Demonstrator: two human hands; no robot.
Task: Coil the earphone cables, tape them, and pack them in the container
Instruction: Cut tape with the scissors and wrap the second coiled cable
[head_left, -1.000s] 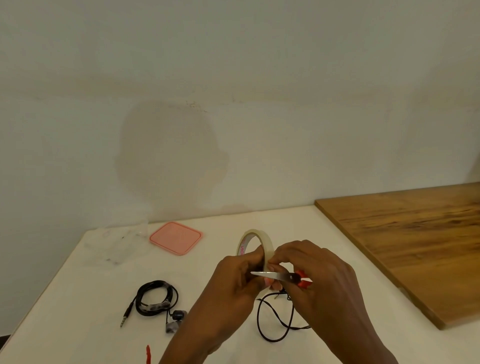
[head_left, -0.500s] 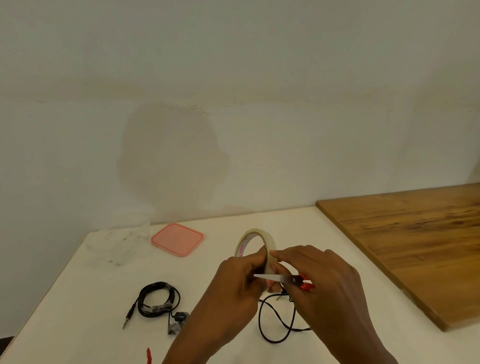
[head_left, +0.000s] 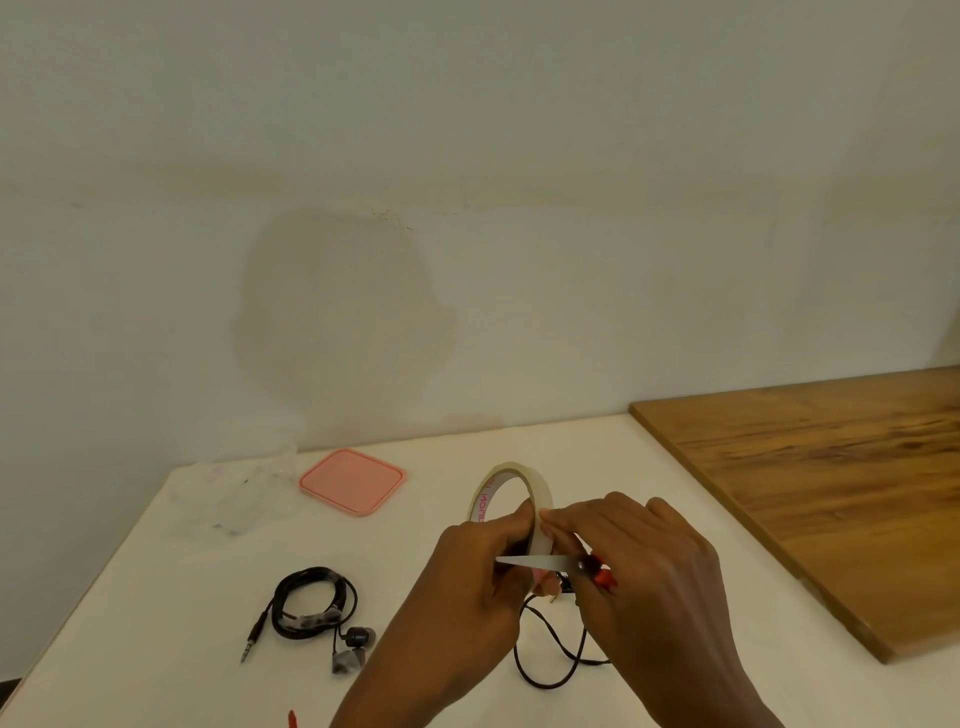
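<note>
Beige tape roll (head_left: 511, 470) is gripped upright by left hand (head_left: 467, 582). Since 1 s ago right hand (head_left: 660, 571) was shifted up to pick at its rim (scissors (head_left: 540, 561) also held), so a strip is prob. being started for loose cable (head_left: 545, 660) beneath. Table (head_left: 156, 597) is left open at L; wooden board (head_left: 831, 493) well apart at R.

wooden board (head_left: 831, 493) at right on white table (head_left: 156, 597), stained wall (head_left: 467, 156) behind
</note>
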